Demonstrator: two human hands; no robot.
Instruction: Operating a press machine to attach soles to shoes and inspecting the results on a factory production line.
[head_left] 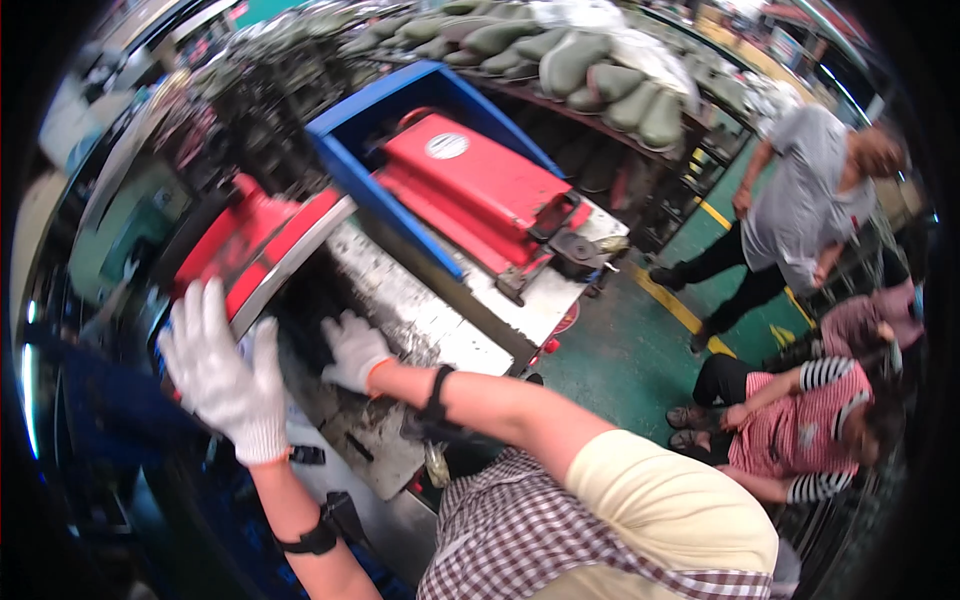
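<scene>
My left hand (228, 375), in a white knit glove, has its fingers spread. It is in front of the tilted red machine part (275, 235) with a pale metal edge; whether it touches that part I cannot tell. My right hand (357, 352), gloved the same way with an orange cuff, reaches over the dark gap in the machine bed. Its fingers look stretched out and a little blurred, with nothing visible in them. Beside it lies a worn, stained white metal surface (400, 285).
A red machine housing (475, 185) sits beside a blue open-fronted box frame (335, 125). Behind are racks with several olive-green boots (575, 70). To the right, a person in a grey shirt (815, 185) stands on the green floor (600, 335); a person in red stripes (800, 415) is nearer.
</scene>
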